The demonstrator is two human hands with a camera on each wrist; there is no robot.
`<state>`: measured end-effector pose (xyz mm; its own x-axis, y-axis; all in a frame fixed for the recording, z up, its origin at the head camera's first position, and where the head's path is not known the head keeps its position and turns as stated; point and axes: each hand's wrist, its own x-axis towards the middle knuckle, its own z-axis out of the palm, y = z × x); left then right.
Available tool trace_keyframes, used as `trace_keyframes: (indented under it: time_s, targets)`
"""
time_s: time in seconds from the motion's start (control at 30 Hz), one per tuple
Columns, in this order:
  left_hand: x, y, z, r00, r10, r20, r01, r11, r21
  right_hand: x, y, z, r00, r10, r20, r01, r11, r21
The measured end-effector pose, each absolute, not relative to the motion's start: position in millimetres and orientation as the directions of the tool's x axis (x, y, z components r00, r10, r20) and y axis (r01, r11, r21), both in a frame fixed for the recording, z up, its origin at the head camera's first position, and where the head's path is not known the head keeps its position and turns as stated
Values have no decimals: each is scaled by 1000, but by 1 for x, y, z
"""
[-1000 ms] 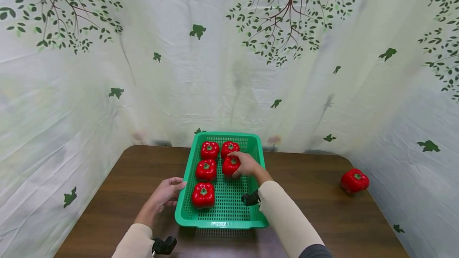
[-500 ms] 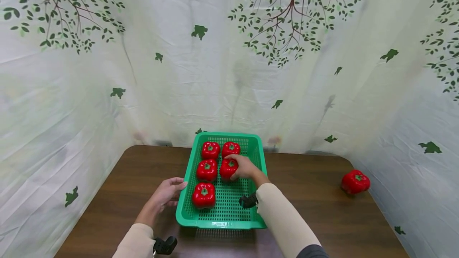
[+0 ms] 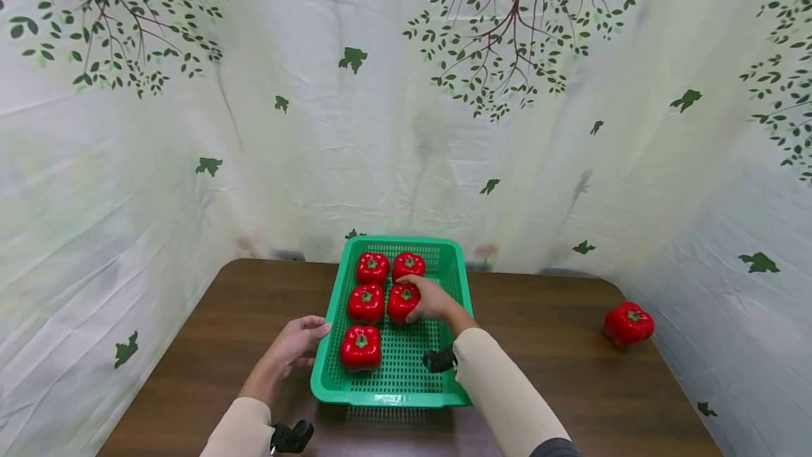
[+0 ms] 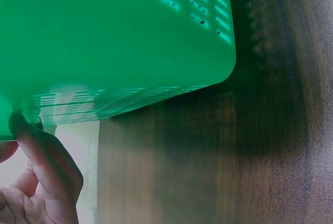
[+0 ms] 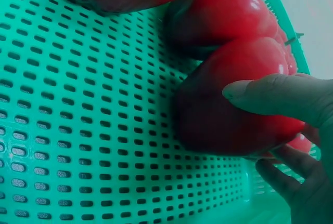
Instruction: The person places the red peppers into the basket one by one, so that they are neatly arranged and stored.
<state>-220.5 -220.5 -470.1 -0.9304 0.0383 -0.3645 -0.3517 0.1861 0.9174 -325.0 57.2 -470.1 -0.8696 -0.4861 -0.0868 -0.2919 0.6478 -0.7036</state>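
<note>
In the head view my right hand (image 3: pixel 433 299) grips a red bell pepper (image 3: pixel 402 303) inside the green basket (image 3: pixel 466 288). The right wrist view shows the thumb (image 5: pixel 270 93) across this pepper (image 5: pixel 229 109) and the fingers around its other side. Beside it in the basket stands another bell pepper (image 3: pixel 365 303), with one (image 3: pixel 409 264) just behind. My left hand (image 3: pixel 297 341) holds the basket's left rim; the left wrist view shows its fingers (image 4: pixel 49 161) bent at the rim, under the basket wall (image 4: pixel 114 42).
Two more bell peppers, a back one (image 3: pixel 372 268) and a front one (image 3: pixel 360 348), sit along the basket's left side. A lone bell pepper (image 3: pixel 629 324) lies on the brown table (image 3: pixel 539 344) near its right edge. A leaf-printed curtain (image 3: pixel 406 125) surrounds the table.
My right hand has shifted the held bell pepper slightly left and toward me, closer to the middle pepper of the left row. The left hand and the basket stay nearly still.
</note>
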Motion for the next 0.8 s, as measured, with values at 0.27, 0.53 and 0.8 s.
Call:
trace_keyframes:
  time_s: [0.27, 0.53, 0.8]
  targets:
    - [-220, -221, -469, -931, 42, -363, -348, 193, 917, -320, 63, -468, -879, -470, -81, -273, 634, -724]
    - [-220, -219, -470, -932, 44, -360, -346, 194, 918, -316, 76, -461, -879, -476, -24, -301, 594, -746]
    - [-221, -219, -469, -930, 54, -364, -347, 197, 917, -316, 93, -448, -882, -471, -15, -253, 499, -829]
